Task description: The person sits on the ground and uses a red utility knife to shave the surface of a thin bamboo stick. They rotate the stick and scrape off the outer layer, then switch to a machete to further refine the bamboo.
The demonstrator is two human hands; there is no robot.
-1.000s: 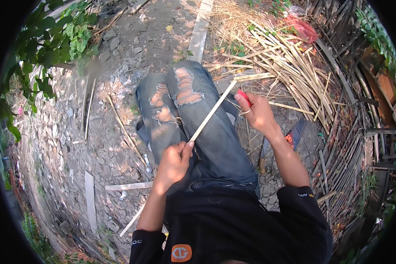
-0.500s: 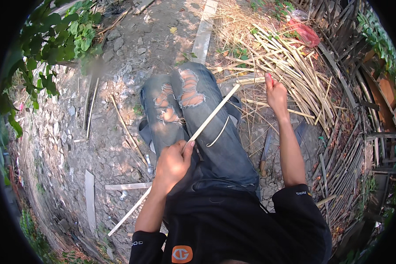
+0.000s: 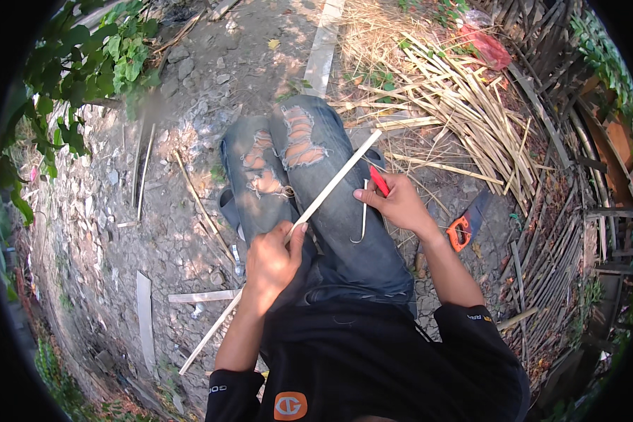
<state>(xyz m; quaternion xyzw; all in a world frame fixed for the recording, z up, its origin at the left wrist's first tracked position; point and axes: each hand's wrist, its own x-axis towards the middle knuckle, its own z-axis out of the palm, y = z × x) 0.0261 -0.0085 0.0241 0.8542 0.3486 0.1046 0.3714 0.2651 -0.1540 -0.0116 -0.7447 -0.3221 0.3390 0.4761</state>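
Bamboo strip point(image 3: 334, 184), long, pale and flat, lies slantwise over the lap, reaching from the ground behind the left hand point(image 3: 271, 264) up past the right hand point(image 3: 399, 204) to end over the far knee. That left hand is closed round the strip near its middle, thumb pressed on top. The right hand is curled about a red-handled knife point(image 3: 379, 181), the red grip sticking out above the fingers just beside the strip; whether the blade touches the strip cannot be told. A thin curled shaving point(image 3: 362, 218) hangs down below the right hand, over the torn blue jeans point(image 3: 309, 169). To the right of the right hand, on the ground, lies a handsaw with an orange handle point(image 3: 465, 226). Beyond that hand a heap of split bamboo sticks point(image 3: 464, 112) spreads out, well apart from it. Near the left forearm, flat pale slats point(image 3: 144, 316) rest on the stony ground
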